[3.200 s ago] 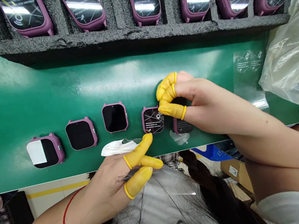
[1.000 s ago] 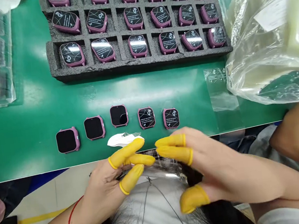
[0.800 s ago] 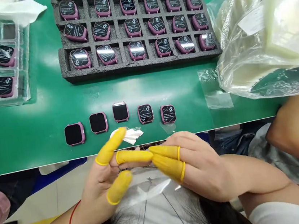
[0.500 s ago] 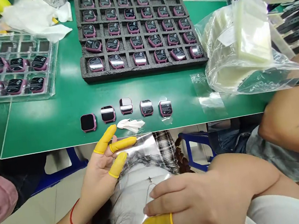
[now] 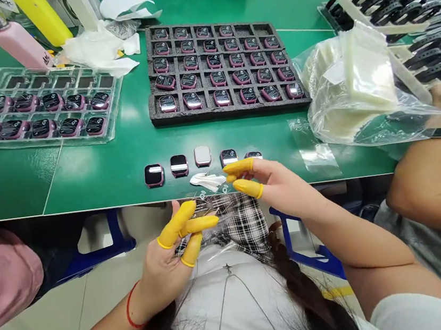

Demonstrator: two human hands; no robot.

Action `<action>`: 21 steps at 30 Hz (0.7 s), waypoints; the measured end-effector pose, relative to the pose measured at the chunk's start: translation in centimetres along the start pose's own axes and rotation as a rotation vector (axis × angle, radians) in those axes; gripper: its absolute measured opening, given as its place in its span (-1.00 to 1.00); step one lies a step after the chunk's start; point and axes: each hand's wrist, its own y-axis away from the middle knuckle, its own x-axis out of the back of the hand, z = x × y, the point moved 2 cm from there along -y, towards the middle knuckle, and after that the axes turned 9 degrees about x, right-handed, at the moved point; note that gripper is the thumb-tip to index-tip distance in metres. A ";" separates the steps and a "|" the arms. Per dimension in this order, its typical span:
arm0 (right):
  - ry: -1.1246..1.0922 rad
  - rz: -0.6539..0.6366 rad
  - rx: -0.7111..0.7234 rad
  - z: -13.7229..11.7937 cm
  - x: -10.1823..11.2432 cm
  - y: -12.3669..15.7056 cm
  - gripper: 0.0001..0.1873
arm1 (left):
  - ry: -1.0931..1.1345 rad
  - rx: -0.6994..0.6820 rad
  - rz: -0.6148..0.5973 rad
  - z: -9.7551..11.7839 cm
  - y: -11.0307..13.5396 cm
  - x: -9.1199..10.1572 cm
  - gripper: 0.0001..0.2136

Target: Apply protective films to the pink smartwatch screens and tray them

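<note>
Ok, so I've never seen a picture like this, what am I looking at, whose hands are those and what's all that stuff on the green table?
The picture comes from a camera worn on a person's head, looking down at their own two hands; no machine is involved. Both hands wear yellow finger covers. The left hand pinches a thin clear film below the table edge. The right hand reaches over a row of five small pink watch bodies on the green table, holding nothing that shows. Beside the row lies a white scrap. Further back are a dark foam tray and a clear plastic tray, both filled with more watches. On the right are a plastic bag and another person's arm.
</note>
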 end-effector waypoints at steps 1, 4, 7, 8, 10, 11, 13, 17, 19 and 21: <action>-0.027 -0.028 -0.021 0.1 -0.3 -0.2 -0.69 | -0.007 0.003 -0.005 -0.1 -0.1 0.1 -0.43; -0.030 -0.066 -0.026 -0.1 -0.8 -0.5 -0.74 | 0.071 0.024 -0.007 0.0 -0.5 0.2 -0.45; 0.037 -0.112 0.103 -0.6 -0.8 -0.6 -0.82 | 0.302 0.210 0.017 0.2 -1.5 0.5 -0.53; 0.079 -0.126 0.191 -0.7 -0.6 -0.7 -0.86 | 0.380 0.306 0.015 0.3 -2.0 0.6 -0.55; 0.171 -0.139 0.375 -1.0 -0.2 -0.9 -0.89 | 0.524 0.476 -0.024 0.2 -3.0 0.7 -0.60; 0.210 -0.141 0.443 -1.0 0.0 -1.1 -0.90 | 0.592 0.532 -0.062 0.2 -3.5 0.7 -0.63; 0.263 -0.146 0.512 -0.8 0.4 -1.6 -0.89 | 0.692 0.613 -0.121 0.0 -4.5 0.7 -0.68; 0.285 -0.185 0.523 -0.3 0.8 -2.7 -0.92 | 0.704 0.699 -0.143 -0.5 -5.7 0.9 -0.67; 0.287 -0.202 0.498 0.0 1.0 -3.1 -0.93 | 0.685 0.688 -0.131 -0.7 -5.9 1.0 -0.68; 0.277 -0.218 0.471 0.2 1.1 -3.5 -0.94 | 0.667 0.673 -0.085 -0.7 -6.1 1.1 -0.70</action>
